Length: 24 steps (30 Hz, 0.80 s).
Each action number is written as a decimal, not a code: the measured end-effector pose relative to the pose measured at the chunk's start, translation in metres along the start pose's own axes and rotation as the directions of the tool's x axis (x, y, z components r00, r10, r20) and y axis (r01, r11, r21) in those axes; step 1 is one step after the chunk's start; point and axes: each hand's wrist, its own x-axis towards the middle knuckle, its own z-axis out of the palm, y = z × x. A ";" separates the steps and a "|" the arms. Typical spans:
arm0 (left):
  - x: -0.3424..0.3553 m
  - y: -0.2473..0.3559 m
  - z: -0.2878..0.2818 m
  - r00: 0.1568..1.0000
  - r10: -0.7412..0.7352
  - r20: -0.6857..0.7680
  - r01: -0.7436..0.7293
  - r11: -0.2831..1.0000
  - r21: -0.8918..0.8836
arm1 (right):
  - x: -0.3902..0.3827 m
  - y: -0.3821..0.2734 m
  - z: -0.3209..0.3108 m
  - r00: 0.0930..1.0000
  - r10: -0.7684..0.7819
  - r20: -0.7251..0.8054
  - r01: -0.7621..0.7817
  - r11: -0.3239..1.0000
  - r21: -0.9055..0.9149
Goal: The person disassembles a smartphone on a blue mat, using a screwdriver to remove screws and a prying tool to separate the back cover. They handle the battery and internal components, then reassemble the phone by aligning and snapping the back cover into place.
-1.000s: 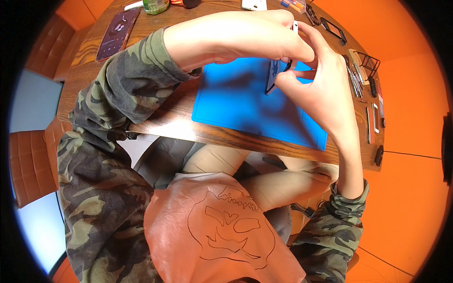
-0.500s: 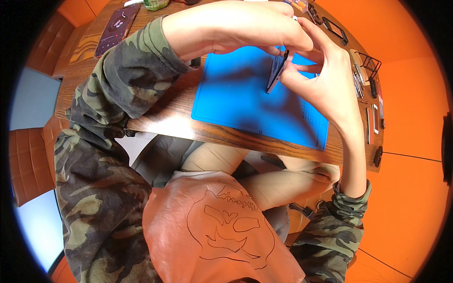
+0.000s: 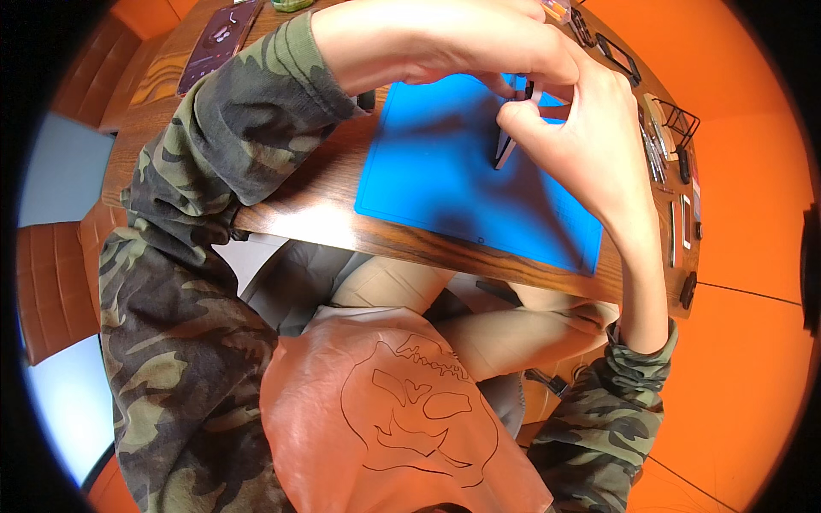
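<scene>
Above the blue mat point(image 3: 410, 175), a thin, flat phone-like device point(image 3: 504, 150) stands nearly on edge, its narrow side toward me. My right hand point(image 3: 590, 141) grips it between the thumb on the near side and fingers behind it. From the left, my left hand point(image 3: 479, 43) arches over the top, its fingers closed about the device's upper end. Both hands hide most of that upper part, and my left fingertips are largely covered.
A phone with a lit screen point(image 3: 221, 44) lies at the far left of the wooden table point(image 3: 299, 209). Along the right edge are slim metal tools point(image 3: 655, 152), a black wire stand point(image 3: 680, 124), a dark framed part point(image 3: 617, 58) and a slim white piece point(image 3: 686, 219).
The device has turned so that its narrow edge faces me more; its broad face shows less. My left hand has shifted slightly right, and the whole view has moved a little.
</scene>
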 end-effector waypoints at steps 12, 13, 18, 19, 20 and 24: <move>-0.014 0.005 0.006 0.987 -0.083 -0.136 0.053 0.975 -0.214 | 0.009 -0.005 -0.002 0.997 0.017 0.071 -0.019 0.999 0.027; -0.004 0.008 -0.015 0.976 -0.126 0.175 0.168 0.953 -0.252 | 0.009 -0.004 -0.001 0.998 -0.004 0.063 -0.001 0.997 0.074; -0.019 -0.042 0.011 0.981 0.003 -0.195 -0.030 0.990 -0.137 | 0.010 0.002 0.009 0.984 -0.107 0.143 0.116 0.991 -0.061; -0.026 -0.053 0.018 0.950 -0.012 -0.311 -0.048 0.981 -0.186 | 0.008 0.002 0.013 0.969 -0.188 0.161 0.199 0.979 -0.053; -0.037 -0.060 0.027 0.946 0.018 -0.325 -0.092 0.972 -0.215 | 0.005 0.001 0.017 0.944 -0.277 0.178 0.288 0.957 -0.041; -0.064 -0.068 0.076 0.853 -0.145 -0.502 -0.137 0.865 -0.482 | -0.013 -0.002 0.022 0.859 -0.347 0.376 0.407 0.909 -0.093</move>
